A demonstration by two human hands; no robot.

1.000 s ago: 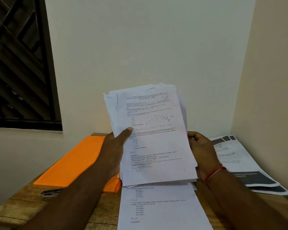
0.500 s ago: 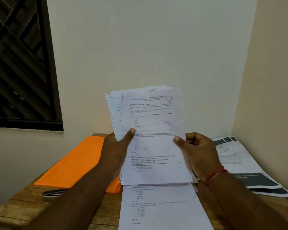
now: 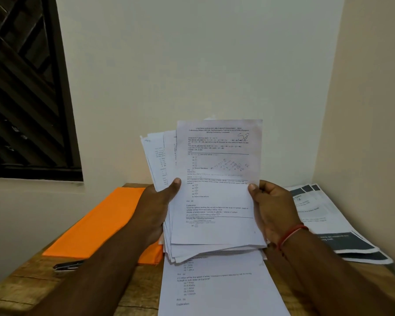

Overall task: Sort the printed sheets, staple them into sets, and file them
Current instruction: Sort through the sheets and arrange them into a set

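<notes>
I hold a fanned stack of printed sheets (image 3: 162, 156) upright above the wooden table (image 3: 28, 286). My left hand (image 3: 156, 208) grips the stack's left edge, thumb on the front. My right hand (image 3: 271, 208) pinches the right edge of the front sheet (image 3: 217, 197), a page marked "58" by hand, which sits shifted right of the stack. More printed sheets (image 3: 217, 290) lie flat on the table under my hands. An orange file folder (image 3: 96, 224) lies to the left. A dark stapler (image 3: 66, 266) rests at the folder's near corner, partly hidden by my left forearm.
Several white sheets with dark grey bands (image 3: 342, 226) lie fanned on the table at the right, against the side wall. A plain wall stands close behind the table, with a dark window (image 3: 25, 87) at the left.
My right hand came from behind the stack to its front, took the top sheet's right edge and slid it right and up. The stack behind now shows fanned at the left.
</notes>
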